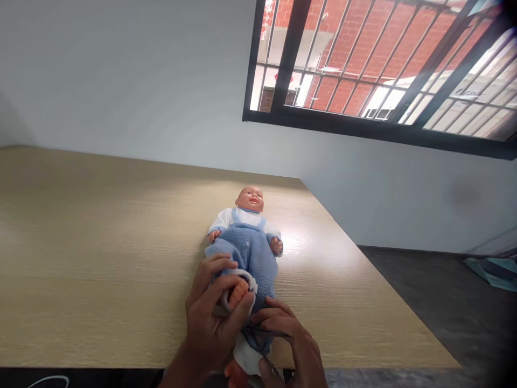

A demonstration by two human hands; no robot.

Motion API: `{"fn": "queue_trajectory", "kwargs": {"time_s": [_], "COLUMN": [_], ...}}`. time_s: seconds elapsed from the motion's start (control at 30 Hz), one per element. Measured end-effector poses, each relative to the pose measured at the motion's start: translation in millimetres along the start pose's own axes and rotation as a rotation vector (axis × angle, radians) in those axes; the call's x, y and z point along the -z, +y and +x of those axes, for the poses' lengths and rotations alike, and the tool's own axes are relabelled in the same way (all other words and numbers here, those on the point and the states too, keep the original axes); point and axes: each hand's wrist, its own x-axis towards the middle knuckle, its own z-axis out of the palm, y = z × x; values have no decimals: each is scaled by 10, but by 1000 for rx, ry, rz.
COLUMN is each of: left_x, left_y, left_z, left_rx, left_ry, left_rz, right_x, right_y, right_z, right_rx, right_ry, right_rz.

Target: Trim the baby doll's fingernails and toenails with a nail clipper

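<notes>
A baby doll lies on its back on the wooden table, its head away from me. It wears a white top and blue fleece overalls. My left hand is closed around one doll foot, which pokes out of a white cuff. Close by, my right hand has bent fingers at the other trouser leg, holding its lower edge. The other doll foot shows below a white cuff near the table's front edge. My right fingertips are partly hidden.
The light wooden table ends at a slanting right edge. Behind it stands a pale wall with a barred window. On the dark floor at the right lies a teal item. A thin white loop shows at the bottom left.
</notes>
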Motion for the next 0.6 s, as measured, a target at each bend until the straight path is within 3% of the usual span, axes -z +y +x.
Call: {"fn": "queue_trajectory", "kwargs": {"time_s": [0.2,0.33,0.47,0.6], "left_x": [128,214,260,189], "left_y": [-225,-376,-276,29], "left_z": [-136,-53,-3,-85], "left_rx": [-40,-39,-28,2], "left_ry": [-297,-403,-403,-254], "left_rz": [199,207,192,138], "right_x": [59,111,163,255], "right_y": [-26,-13,7,-47], "right_z": [95,126,106,129], "right_rx": [6,-30,-50,-104], "right_ry": [-71,-97,-170,-177], "right_rz": [78,107,159,222]}}
